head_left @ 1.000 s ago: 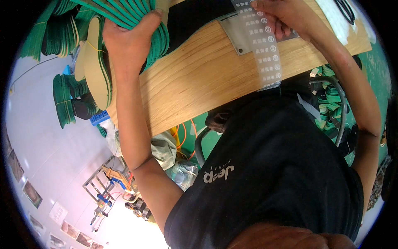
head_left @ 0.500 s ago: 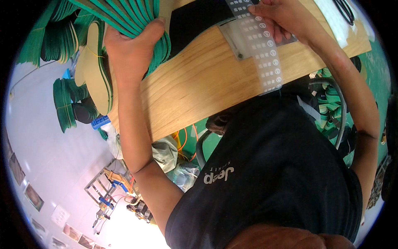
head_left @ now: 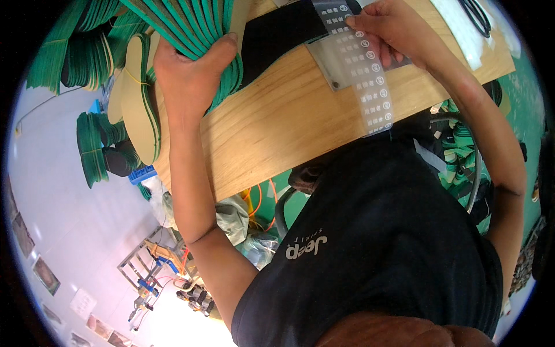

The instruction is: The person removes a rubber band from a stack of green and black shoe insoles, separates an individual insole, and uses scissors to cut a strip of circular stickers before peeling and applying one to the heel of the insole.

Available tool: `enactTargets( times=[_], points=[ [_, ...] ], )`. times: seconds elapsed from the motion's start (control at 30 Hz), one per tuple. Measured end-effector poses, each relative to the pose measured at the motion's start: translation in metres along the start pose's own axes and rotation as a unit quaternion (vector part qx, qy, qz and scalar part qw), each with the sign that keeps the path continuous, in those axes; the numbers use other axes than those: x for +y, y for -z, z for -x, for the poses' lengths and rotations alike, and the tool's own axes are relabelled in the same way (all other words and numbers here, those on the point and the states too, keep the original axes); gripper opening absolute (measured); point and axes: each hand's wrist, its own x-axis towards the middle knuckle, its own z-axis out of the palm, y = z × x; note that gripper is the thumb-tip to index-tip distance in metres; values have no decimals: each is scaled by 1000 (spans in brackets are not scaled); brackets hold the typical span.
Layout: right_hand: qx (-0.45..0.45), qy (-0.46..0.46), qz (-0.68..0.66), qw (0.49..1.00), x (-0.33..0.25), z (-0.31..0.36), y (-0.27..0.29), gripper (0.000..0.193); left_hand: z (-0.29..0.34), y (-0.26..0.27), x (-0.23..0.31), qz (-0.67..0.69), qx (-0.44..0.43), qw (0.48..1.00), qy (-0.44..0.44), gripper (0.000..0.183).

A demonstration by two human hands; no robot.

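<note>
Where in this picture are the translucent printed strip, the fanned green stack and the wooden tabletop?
Translucent printed strip (head_left: 364, 70), head view: middle of its length.
Fanned green stack (head_left: 198, 26), head view: its layered edges.
Wooden tabletop (head_left: 277, 130), head view: bare wood left of the strip.

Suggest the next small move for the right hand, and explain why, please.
Perhaps the right hand should press the clear printed strip onto the black insole: this hand touches the strip, whose upper part appears to overlap the insole's end, while the left hand holds the green insole stack.
</note>
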Motion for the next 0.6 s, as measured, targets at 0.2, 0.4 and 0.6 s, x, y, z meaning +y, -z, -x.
enactTargets(
  times=[0.2, 0.4, 0.6],
  points=[
    [0, -8, -18, 1000, -3, 6, -1, 29, 3, 1, 1, -18, 0, 1000, 5, 30],
    [5, 15, 3, 1000, -8, 13, 2, 27, 2, 0, -1, -28, 3, 1000, 7, 32],
    [5, 19, -12, 1000, -3, 9, 1, 26, 2, -2, 1, -12, 1, 1000, 7, 30]
  ],
)
